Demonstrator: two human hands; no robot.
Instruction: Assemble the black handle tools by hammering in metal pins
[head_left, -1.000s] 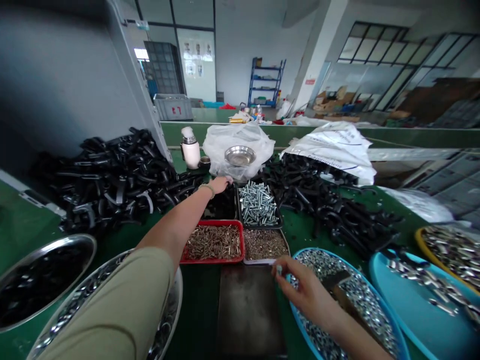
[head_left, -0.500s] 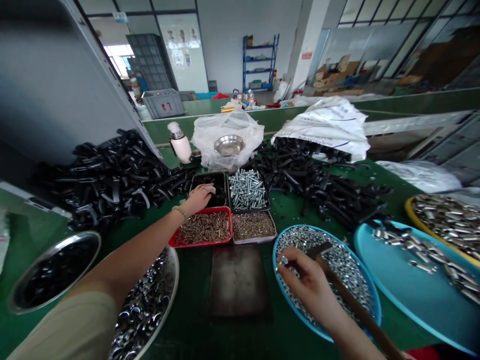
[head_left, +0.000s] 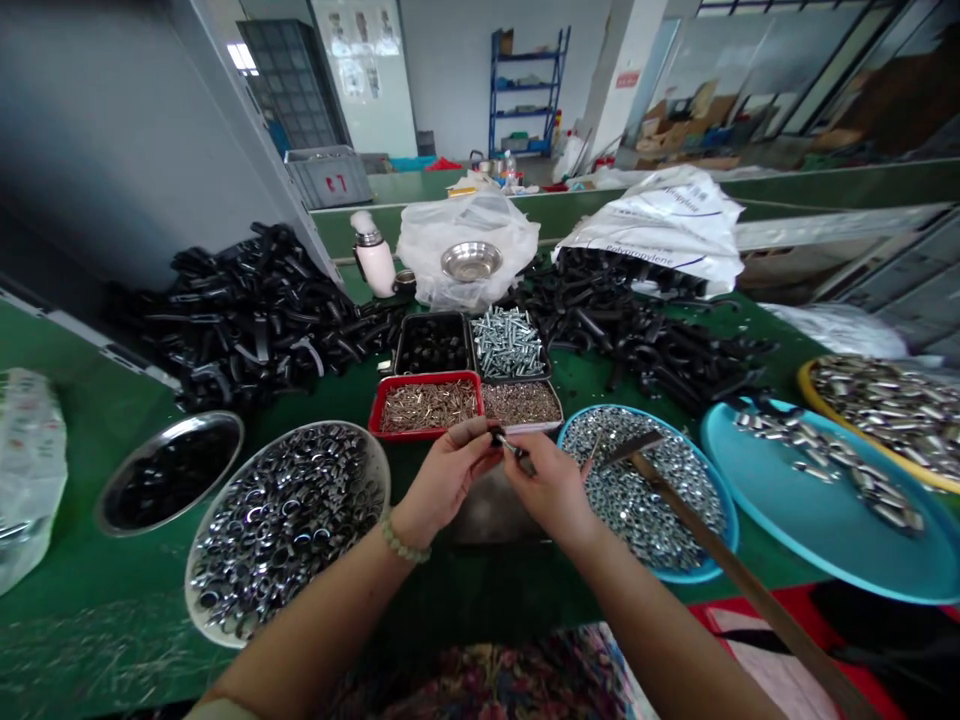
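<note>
My left hand and my right hand meet over the middle of the bench. The left fingertips pinch a small black piece. A small metal fastener sits in my right fingers, touching that piece. Its exact kind is too small to tell. Just beyond my hands lie a red tray of brass screws and a tray of fine screws. To the right, a blue tray of silver nuts holds a wood-handled scraper. To the left stands a steel bowl of shiny rings.
Heaps of black parts lie at the back on the green bench, beside trays of bolts and black pieces. A steel bowl, a teal tray of metal sleeves and plastic bags surround them.
My left hand has left the black tray and come in to meet my right hand at the centre. The view has tilted down, bringing more of the near bench into sight.
</note>
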